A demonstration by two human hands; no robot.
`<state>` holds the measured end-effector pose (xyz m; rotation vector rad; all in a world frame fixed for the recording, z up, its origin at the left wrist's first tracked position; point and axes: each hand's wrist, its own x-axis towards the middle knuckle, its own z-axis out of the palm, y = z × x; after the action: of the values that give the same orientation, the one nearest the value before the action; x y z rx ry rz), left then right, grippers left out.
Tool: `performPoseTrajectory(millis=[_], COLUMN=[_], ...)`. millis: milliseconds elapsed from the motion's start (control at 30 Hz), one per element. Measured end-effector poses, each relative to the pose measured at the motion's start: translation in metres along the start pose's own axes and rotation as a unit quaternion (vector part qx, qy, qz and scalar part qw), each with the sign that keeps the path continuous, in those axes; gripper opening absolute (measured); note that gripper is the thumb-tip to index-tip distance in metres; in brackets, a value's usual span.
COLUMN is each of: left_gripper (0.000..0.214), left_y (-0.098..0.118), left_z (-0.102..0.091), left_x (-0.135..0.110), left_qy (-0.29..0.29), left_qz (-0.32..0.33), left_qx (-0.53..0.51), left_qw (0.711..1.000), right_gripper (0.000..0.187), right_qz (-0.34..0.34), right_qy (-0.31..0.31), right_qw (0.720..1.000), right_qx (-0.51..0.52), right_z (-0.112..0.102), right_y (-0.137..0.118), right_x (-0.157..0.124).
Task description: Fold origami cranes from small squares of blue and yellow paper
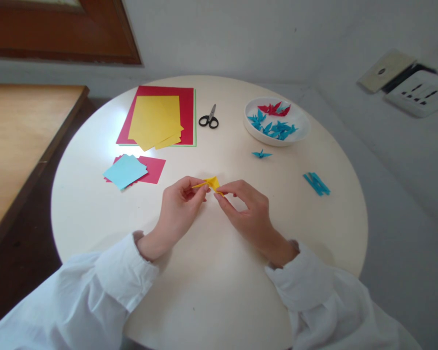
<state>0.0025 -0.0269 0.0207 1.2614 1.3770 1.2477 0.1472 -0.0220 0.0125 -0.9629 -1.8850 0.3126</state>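
Between my two hands, over the middle of the table, is a small yellow origami crane (213, 183), partly covered by my fingers. My left hand (182, 201) pinches its thin pointed left end between thumb and forefinger. On the other side, my right hand (248, 206) grips its lower right part, also with thumb and forefinger. A single blue paper crane (262, 154) sits on the table beyond my right hand. Behind it, a white round dish (276, 141) holds several blue cranes (282, 130) and red cranes (275, 108).
Small black-handled scissors (209, 120) lie near the back. To their left are yellow sheets (155, 119) on a red sheet (187, 114). Light blue squares (125, 171) overlap red paper (154, 170) nearer me. Blue strips (317, 183) lie at the right of the round table (211, 291).
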Motion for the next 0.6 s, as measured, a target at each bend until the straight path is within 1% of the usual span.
performPoseTrajectory(millis=[167,367,500,600], left_gripper=[0.013,0.016,0.018,0.019], left_y=[-0.0007,-0.0031,-0.0038,-0.0027], left_z=[0.0005,-0.0004,-0.0015,-0.0015], left_x=[0.0001,-0.0006,-0.001,-0.0009], left_qy=[-0.003,0.007,0.011,0.015], left_qz=[-0.009,-0.003,0.004,-0.004], left_qx=[-0.002,-0.001,0.003,0.004], left_qw=[1.0,1.0,1.0,1.0], right_gripper=[0.009,0.01,0.008,0.007], right_qz=[-0.014,-0.007,-0.016,-0.02], right_qy=[0.005,0.008,0.012,0.013], right_qw=[1.0,1.0,1.0,1.0], right_qx=[-0.003,-0.016,-0.019,-0.016], right_z=[0.0,0.0006,0.0007,0.0005], right_y=[0.0007,-0.0003,0.0001,0.001], right_x=[-0.0001,0.0,-0.0002,-0.0002])
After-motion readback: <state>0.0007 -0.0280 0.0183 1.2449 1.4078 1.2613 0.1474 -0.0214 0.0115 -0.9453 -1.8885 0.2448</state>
